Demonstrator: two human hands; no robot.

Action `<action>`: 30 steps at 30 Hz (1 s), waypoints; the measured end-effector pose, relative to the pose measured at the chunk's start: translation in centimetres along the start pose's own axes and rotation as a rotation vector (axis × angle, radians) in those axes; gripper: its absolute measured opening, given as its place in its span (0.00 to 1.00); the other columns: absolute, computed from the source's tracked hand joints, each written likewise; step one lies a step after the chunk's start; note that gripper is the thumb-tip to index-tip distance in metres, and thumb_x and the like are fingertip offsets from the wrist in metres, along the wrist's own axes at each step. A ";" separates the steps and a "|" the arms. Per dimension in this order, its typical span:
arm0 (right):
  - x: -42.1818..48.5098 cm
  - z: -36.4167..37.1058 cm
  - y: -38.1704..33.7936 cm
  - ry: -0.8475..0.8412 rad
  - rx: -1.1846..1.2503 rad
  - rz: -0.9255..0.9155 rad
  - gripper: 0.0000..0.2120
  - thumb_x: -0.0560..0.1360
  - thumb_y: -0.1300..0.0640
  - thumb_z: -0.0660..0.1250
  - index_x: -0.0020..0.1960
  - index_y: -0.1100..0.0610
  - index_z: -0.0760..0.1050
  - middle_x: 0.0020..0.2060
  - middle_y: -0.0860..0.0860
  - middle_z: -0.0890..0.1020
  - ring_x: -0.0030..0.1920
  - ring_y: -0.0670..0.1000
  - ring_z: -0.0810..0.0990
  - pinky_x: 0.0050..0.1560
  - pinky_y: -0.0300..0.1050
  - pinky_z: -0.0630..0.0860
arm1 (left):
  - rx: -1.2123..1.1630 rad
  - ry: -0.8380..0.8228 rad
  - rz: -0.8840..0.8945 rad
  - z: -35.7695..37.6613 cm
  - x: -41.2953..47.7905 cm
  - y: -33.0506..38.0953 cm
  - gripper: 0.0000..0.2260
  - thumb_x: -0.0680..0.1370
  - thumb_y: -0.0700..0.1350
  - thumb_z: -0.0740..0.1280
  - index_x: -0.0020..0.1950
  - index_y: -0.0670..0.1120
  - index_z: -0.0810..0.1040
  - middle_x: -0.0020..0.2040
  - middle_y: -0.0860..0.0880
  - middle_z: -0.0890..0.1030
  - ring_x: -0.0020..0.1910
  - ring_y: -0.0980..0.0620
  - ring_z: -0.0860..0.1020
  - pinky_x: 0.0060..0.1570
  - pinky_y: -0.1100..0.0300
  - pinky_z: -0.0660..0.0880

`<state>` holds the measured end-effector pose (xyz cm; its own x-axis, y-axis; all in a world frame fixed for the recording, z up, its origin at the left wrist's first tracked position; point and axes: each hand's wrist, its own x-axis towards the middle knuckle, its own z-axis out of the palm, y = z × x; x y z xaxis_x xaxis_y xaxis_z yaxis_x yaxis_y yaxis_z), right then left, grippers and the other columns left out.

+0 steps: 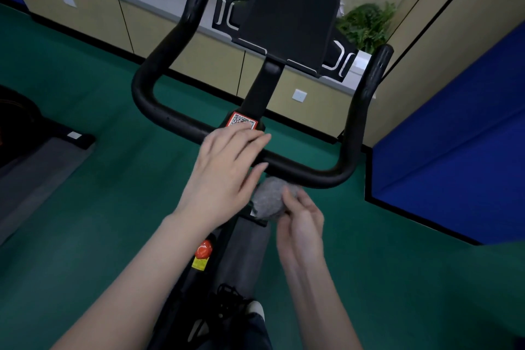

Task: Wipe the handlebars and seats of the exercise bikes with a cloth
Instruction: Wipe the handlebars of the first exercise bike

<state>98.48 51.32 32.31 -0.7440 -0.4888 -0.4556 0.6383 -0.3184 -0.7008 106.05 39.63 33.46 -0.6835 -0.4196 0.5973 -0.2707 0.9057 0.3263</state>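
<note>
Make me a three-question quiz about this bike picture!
1. Where is the grey cloth? A) in a bucket B) in the right hand, just below the handlebar C) on a chair
2. What colour is the knob? A) red B) white C) purple
3. How is the left hand? A) a fist B) fingers straight C) holding a bottle

Answers: 1 B, fingers curl round the cloth; 2 A, it looks bright red; 3 B, its fingers stretch flat over the handlebar.
</note>
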 end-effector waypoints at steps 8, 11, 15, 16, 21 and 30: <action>0.3 -1.1 -1.2 0.023 -0.048 -0.027 0.03 0.75 0.70 0.63 0.46 0.66 0.75 0.37 0.56 0.81 0.36 0.48 0.81 0.39 0.40 0.79 | 0.021 -0.009 0.105 2.0 1.3 1.0 0.13 0.75 0.52 0.69 0.54 0.45 0.82 0.48 0.52 0.81 0.49 0.50 0.78 0.65 0.53 0.65; 0.4 -1.8 -1.6 0.045 -0.044 -0.068 0.04 0.75 0.68 0.64 0.45 0.63 0.77 0.37 0.53 0.82 0.37 0.48 0.81 0.39 0.41 0.78 | 0.022 0.004 0.102 2.2 1.3 0.7 0.13 0.75 0.54 0.70 0.52 0.46 0.82 0.48 0.53 0.81 0.49 0.50 0.78 0.65 0.55 0.64; 0.2 -0.7 -0.9 -0.006 -0.025 -0.007 0.03 0.76 0.69 0.62 0.47 0.66 0.75 0.34 0.52 0.82 0.35 0.47 0.82 0.35 0.40 0.79 | 0.005 0.043 0.085 2.5 1.3 0.8 0.13 0.74 0.55 0.70 0.51 0.47 0.83 0.47 0.53 0.81 0.49 0.51 0.78 0.65 0.56 0.63; 0.2 -0.6 -0.9 -0.014 -0.025 0.006 0.03 0.76 0.69 0.62 0.47 0.66 0.75 0.34 0.53 0.82 0.35 0.47 0.82 0.35 0.40 0.79 | -0.001 0.051 0.082 2.5 1.3 0.8 0.13 0.74 0.55 0.70 0.50 0.47 0.83 0.47 0.54 0.81 0.49 0.51 0.78 0.65 0.57 0.63; 0.0 -2.0 -2.5 0.095 0.024 -0.050 0.04 0.75 0.69 0.65 0.43 0.64 0.77 0.35 0.54 0.83 0.35 0.48 0.83 0.34 0.40 0.79 | -0.013 0.058 0.065 2.4 1.2 1.0 0.13 0.73 0.55 0.71 0.50 0.48 0.83 0.46 0.54 0.81 0.48 0.52 0.78 0.65 0.58 0.62; -0.7 -2.2 -2.3 0.203 -0.016 -0.069 0.04 0.74 0.69 0.66 0.47 0.64 0.78 0.38 0.53 0.85 0.39 0.49 0.84 0.41 0.43 0.81 | -0.025 0.055 0.064 2.3 1.2 1.0 0.13 0.73 0.55 0.71 0.50 0.47 0.84 0.46 0.54 0.81 0.48 0.51 0.79 0.65 0.57 0.63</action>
<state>97.12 54.17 33.07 -0.8113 -0.2923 -0.5063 0.5826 -0.3316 -0.7420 103.43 40.13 32.81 -0.6607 -0.3639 0.6565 -0.2101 0.9293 0.3037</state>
